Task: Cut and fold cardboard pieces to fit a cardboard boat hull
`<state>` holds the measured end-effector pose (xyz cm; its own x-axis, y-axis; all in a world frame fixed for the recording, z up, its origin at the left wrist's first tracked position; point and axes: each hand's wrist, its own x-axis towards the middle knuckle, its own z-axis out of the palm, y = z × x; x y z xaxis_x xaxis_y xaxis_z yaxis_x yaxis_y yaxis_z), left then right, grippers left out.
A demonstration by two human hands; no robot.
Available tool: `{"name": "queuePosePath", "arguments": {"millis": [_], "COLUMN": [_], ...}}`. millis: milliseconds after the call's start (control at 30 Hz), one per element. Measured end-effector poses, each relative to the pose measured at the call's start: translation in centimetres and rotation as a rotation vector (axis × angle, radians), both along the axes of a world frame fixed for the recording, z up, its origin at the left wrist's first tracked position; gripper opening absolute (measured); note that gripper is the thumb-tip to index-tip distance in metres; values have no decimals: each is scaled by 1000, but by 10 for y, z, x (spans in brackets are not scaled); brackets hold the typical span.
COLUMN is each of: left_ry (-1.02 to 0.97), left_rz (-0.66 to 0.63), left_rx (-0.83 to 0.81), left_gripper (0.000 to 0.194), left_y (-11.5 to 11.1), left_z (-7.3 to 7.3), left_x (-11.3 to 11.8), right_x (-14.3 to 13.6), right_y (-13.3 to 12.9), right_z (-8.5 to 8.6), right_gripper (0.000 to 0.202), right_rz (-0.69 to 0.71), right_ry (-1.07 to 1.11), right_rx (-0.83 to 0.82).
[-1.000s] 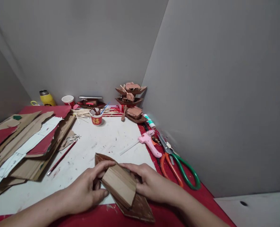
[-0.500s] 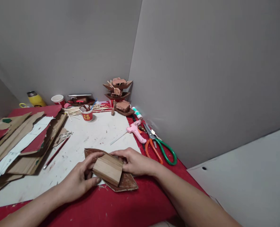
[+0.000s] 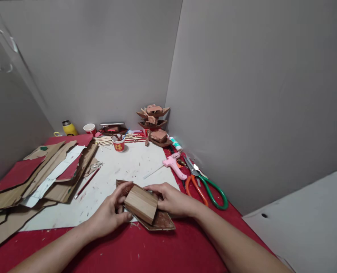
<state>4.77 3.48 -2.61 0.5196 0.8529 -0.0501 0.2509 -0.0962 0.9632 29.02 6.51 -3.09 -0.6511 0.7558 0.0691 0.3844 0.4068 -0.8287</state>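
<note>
A brown-painted cardboard model boat point(image 3: 163, 221) lies at an angle near the front of the white sheet. On its middle sits a plain tan cardboard cabin point(image 3: 141, 203) with a folded, ridged top. My left hand point(image 3: 113, 210) is closed around the boat's left side, its thumb near the lower edge and its fingers over the upper edge by the cabin. From the far right side my right hand point(image 3: 168, 199) grips the cabin's edge; some of its fingertips are hidden behind the cardboard.
Right of the sheet lie a pink glue gun point(image 3: 174, 165) and scissors with green and orange handles point(image 3: 204, 184). Cardboard pieces point(image 3: 54, 178) are piled at left beside a pencil point(image 3: 87, 183). Behind stand a red paper cup point(image 3: 118, 144), thin sticks point(image 3: 104, 140) and finished model boats point(image 3: 154, 117).
The view has shifted, so everything sits further right and the table's back items appear lower. Both hands keep nearly the same hold on the boat and cabin.
</note>
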Motion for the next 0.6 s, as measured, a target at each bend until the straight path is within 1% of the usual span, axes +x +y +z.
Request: {"name": "queuePosePath", "arguments": {"millis": [133, 200, 333, 433, 600], "left_ry": [3, -10, -95, -92, -73], "left_rz": [-17, -31, -58, -61, -49], "left_rx": [1, -11, -42, -65, -46], "left_gripper": [77, 77, 76, 76, 72], "left_y": [1, 2, 3, 7, 17], "left_z": [-1, -2, -4, -5, 0], "left_x": [0, 0, 1, -1, -3], "right_x": [-3, -5, -6, -7, -8], "right_y": [-2, -4, -4, -2, 2], "right_z": [4, 6, 8, 5, -4], "right_gripper": [46, 46, 48, 46, 50], "right_rz": [11, 20, 42, 28, -66], "right_ry": [36, 66, 118, 114, 82], "right_rx": [-39, -76, -133, -143, -125]}}
